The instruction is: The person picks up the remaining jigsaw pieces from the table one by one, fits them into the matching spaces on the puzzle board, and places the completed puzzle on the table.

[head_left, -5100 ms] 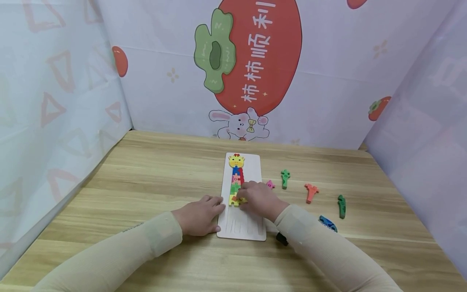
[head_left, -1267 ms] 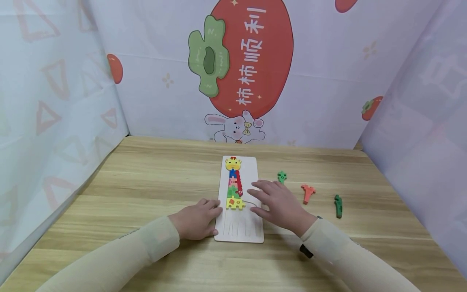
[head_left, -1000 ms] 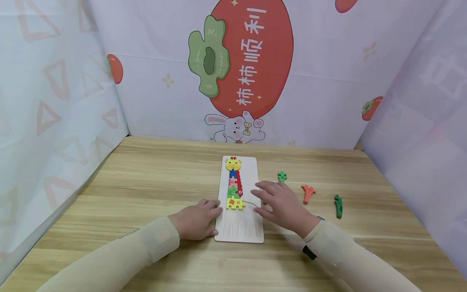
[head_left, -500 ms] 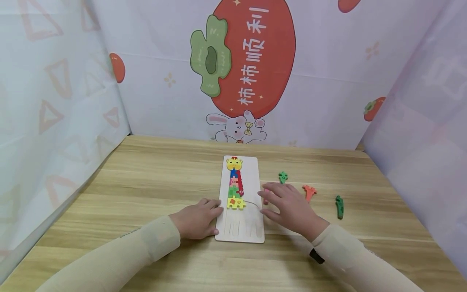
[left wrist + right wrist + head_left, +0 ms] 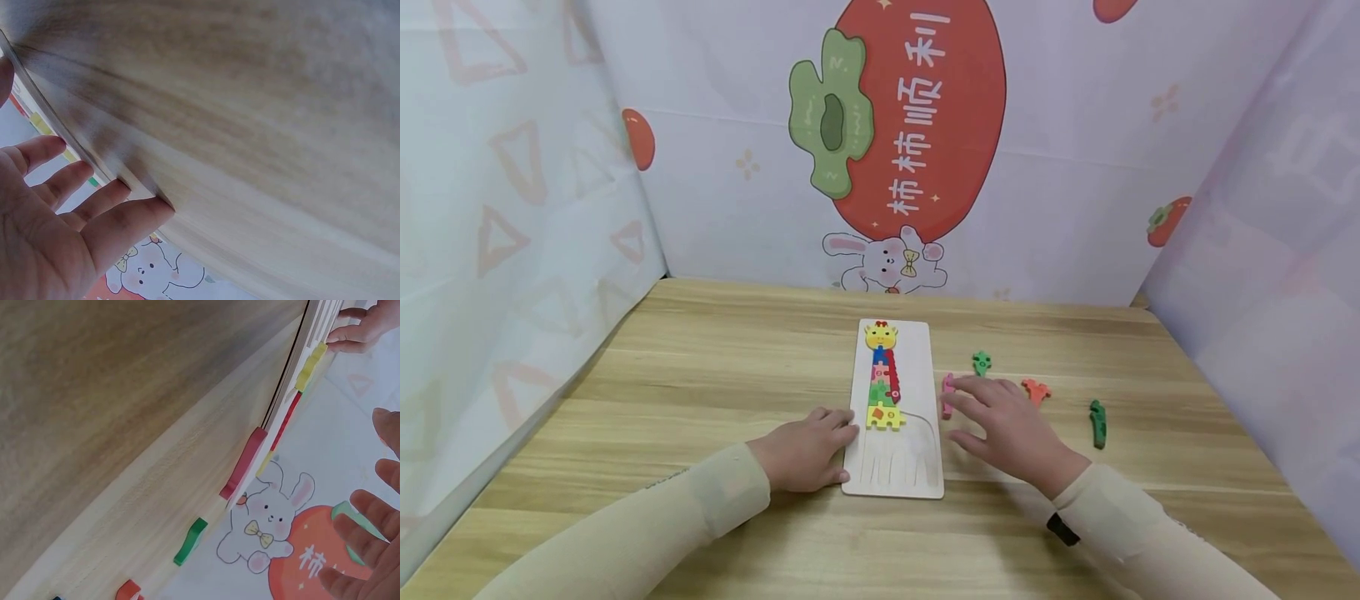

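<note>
Hands: left hand [image 5: 808,450] laid against board [image 5: 916,350], right hand [image 5: 1011,429] withdrawn from it; both unclenched, nothing gripped.
Pink piece [image 5: 244,464]: more exposed, reachable.

Head view: forward, down over table [image 5: 737,350]; 2 wrist views: close, tilted, sharing rabbit print [image 5: 145,272].

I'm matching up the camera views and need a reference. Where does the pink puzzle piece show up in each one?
Head: right of centre, where the pink piece lies beside the board, partly covered by the right hand.
Left wrist: not in this picture.
Right wrist: just right of centre, up and right of a green piece.
Shared landmark: the printed rabbit, in all three views.
</note>
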`<action>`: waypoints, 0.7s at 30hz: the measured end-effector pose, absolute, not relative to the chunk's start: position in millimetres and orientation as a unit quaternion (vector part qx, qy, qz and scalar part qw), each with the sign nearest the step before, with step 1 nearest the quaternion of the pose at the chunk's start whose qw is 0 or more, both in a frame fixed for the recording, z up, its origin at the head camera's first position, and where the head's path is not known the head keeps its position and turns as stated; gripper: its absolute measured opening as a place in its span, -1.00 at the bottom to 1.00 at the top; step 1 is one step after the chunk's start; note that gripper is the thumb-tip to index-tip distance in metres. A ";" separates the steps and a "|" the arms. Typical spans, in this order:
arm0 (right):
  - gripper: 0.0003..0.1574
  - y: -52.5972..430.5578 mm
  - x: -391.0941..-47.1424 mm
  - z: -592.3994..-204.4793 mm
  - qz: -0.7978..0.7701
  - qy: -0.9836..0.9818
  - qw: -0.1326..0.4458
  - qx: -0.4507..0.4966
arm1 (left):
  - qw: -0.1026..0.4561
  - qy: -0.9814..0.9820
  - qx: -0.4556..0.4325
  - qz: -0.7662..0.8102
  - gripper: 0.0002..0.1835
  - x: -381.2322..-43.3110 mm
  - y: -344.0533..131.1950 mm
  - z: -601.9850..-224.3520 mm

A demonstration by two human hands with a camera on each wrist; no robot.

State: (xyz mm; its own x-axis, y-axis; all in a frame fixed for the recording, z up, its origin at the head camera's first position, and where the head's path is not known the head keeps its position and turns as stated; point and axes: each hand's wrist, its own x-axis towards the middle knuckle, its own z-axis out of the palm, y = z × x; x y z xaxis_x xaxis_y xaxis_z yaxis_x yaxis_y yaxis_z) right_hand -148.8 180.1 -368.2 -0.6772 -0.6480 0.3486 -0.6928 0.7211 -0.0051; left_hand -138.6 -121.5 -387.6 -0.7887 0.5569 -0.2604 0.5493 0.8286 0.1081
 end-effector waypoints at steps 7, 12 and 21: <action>-0.30 183.9 -148.9 -368.4 0.064 -0.915 0.163 0.365 | 0.140 0.945 0.294 0.017 -0.29 -138.9 -121.8 -388.2; -0.27 187.5 -148.1 -368.1 0.065 -0.914 0.164 0.365 | 0.141 0.945 0.294 0.015 -0.29 -139.9 -122.4 -389.4; -0.30 196.9 -145.1 -365.4 0.067 -0.914 0.168 0.364 | 0.138 0.945 0.295 0.019 -0.29 -140.0 -121.9 -390.6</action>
